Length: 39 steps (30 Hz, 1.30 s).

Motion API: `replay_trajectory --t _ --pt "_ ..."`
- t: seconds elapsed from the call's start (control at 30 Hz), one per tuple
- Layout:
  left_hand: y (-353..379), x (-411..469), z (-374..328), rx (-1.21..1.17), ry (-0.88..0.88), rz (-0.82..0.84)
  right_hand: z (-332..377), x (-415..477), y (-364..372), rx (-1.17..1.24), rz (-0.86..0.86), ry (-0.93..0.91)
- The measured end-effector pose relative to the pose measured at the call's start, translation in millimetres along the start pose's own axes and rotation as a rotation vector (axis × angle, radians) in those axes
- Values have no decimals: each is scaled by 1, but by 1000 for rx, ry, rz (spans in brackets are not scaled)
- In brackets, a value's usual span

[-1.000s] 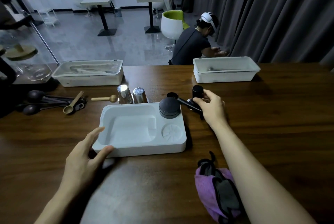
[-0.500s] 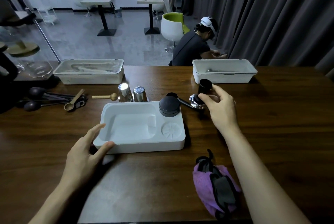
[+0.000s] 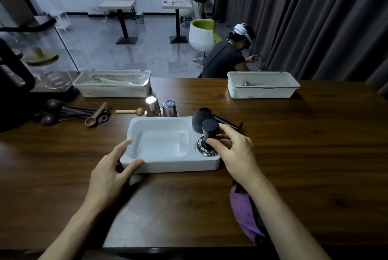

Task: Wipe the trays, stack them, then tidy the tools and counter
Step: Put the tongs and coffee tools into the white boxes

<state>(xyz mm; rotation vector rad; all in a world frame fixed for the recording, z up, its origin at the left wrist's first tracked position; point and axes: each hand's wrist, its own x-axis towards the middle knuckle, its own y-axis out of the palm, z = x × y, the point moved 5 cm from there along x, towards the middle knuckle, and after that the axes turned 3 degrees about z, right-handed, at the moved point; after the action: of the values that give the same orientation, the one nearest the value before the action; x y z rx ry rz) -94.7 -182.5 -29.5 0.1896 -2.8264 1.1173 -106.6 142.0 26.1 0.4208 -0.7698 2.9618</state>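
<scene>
A white moulded tray [image 3: 168, 164] lies in front of me on the brown counter [image 3: 304, 154]. My left hand [image 3: 113, 172] rests against its front left corner, fingers straight. My right hand [image 3: 233, 150] pinches a coffee tamper [image 3: 209, 133] with a black handle and chrome base, standing in the round recess at the tray's front right. A round black tool [image 3: 197, 122] sits in the back right recess. A black-handled tool [image 3: 224, 122] lies just behind the tray. A purple cloth [image 3: 243, 213] lies under my right forearm.
Two steel cups [image 3: 160, 108] stand behind the tray. Wooden and dark spoons [image 3: 73, 113] lie at the left. A lidded white box [image 3: 113, 83] sits back left, an open white bin [image 3: 262, 85] back right. A person crouches beyond the counter.
My right hand lifted the tamper from the counter right of the tray and brought it left into the tray's front right recess. My left hand stayed at the tray's corner.
</scene>
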Motion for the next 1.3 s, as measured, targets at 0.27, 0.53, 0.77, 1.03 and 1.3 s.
replay_trajectory --t 0.27,0.53,0.77,1.03,1.3 --pt "2 1 3 23 8 8 7 -3 6 -140 -18 -35" --pt "1 0 1 14 0 14 10 -4 5 -275 36 -63" --pt "0 0 -1 1 -12 13 8 -10 12 -326 -66 -67" --pt "-2 -1 0 -27 -52 20 -20 -19 17 -171 7 42" --pt "0 -2 -5 -9 -31 26 -47 -43 12 122 170 263"
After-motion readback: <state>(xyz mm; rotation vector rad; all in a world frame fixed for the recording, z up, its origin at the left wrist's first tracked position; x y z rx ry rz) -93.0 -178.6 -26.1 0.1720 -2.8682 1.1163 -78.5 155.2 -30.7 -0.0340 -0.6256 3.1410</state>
